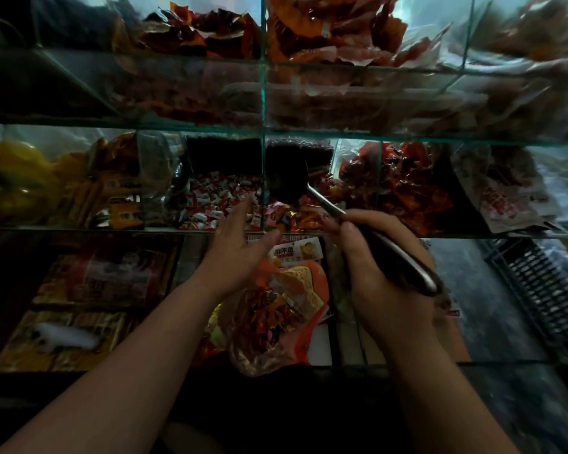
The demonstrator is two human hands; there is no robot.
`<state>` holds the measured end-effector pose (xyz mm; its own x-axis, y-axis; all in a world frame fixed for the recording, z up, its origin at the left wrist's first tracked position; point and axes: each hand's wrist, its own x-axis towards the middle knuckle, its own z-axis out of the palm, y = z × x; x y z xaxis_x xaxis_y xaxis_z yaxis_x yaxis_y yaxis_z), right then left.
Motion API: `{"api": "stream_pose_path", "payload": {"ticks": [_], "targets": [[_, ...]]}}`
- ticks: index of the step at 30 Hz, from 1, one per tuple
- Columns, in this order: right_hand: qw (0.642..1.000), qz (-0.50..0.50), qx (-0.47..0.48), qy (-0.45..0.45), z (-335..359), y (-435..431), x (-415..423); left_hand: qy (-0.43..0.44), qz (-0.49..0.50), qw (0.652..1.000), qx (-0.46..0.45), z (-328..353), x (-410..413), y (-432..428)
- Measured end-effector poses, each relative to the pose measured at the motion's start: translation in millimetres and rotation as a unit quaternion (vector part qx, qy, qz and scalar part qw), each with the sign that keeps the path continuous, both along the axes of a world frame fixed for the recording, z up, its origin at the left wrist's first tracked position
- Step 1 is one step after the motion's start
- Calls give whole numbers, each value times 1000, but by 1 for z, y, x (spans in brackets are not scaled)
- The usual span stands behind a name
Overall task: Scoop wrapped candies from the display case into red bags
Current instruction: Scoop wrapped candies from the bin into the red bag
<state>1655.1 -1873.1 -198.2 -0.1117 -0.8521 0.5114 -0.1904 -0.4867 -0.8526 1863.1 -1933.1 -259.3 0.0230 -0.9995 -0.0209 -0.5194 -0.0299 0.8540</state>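
R hand (384,257) gripping scoop (287,185) over candies (210,204); L hand (240,244) open above bag (282,309) (label unreadable).

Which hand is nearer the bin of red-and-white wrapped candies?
Left. The left hand reaches open right at the front edge of the red-and-white candies; the right hand sits further right, gripping the scoop over the neighbouring bin.

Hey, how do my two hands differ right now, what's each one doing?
The right hand is closed around the scoop handle; the left hand is open, fingers spread, holding nothing. The right hand sits beside the red bag; the left hand reaches over it toward the red-and-white wrapped candies. Both are bare and extended toward the display case.
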Motion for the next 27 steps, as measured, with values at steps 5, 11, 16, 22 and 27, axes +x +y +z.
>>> {"api": "stream_pose_path", "payload": {"ticks": [5,11,16,22,27], "targets": [[985,31,78,-150,19,61,-12,25,-7,997,-78,12,-15,32],[978,32,133,-159,27,84,-32,3,8,997,-78,-2,-18,74],[978,64,192,-54,20,87,-33,-89,68,990,-89,-27,6,105],[944,89,240,210,-39,47,4,-137,29,989,-37,-48,8,116],[904,120,232,339,-93,13,23,-154,10,988,26,-59,6,112]]}}
